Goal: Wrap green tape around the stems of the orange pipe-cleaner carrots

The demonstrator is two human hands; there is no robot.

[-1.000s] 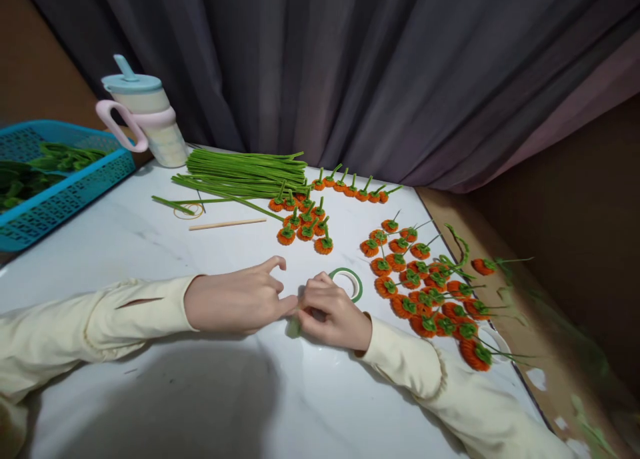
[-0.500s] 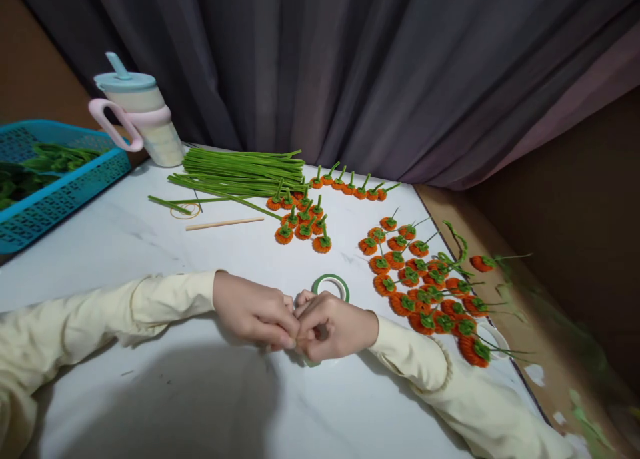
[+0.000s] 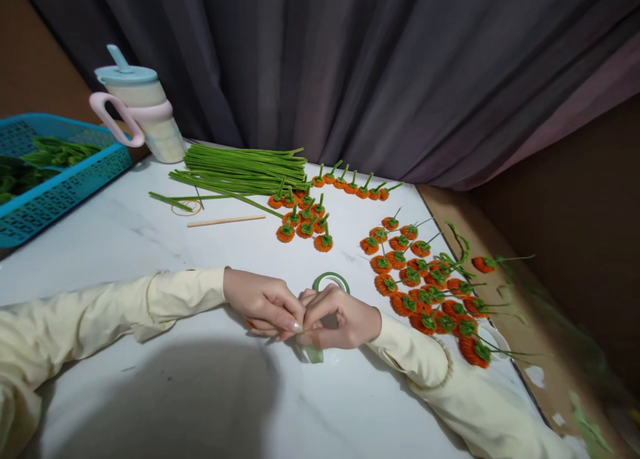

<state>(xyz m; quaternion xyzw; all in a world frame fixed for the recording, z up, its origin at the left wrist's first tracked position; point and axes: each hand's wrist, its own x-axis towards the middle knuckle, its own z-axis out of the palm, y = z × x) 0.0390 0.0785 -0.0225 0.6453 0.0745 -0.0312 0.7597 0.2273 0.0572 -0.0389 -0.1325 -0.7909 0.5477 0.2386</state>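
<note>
My left hand [image 3: 265, 305] is closed, its thumb and forefinger pinched together at the middle of the table. A bit of orange [image 3: 251, 324] shows beneath its fingers and looks like part of a small chenille pumpkin; the hand hides the rest. Against those fingertips, my right hand [image 3: 345, 319] is pinched shut too. From under it hangs a strip of pale green tape [image 3: 314, 355]. Just behind the right hand lies a roll of green tape [image 3: 341, 278], partly covered by the knuckles.
Finished orange pumpkins [image 3: 411, 275] with green tops and wire stems crowd the right side; more pumpkins [image 3: 306, 229] stand behind. Farther back lie green chenille stems [image 3: 240, 165], a wooden stick [image 3: 226, 221], a tumbler [image 3: 150, 112] and a blue basket [image 3: 70, 195].
My left hand has shifted slightly right and turned, so an orange edge now shows under it. The green tape strip below my right hand is more visible.
</note>
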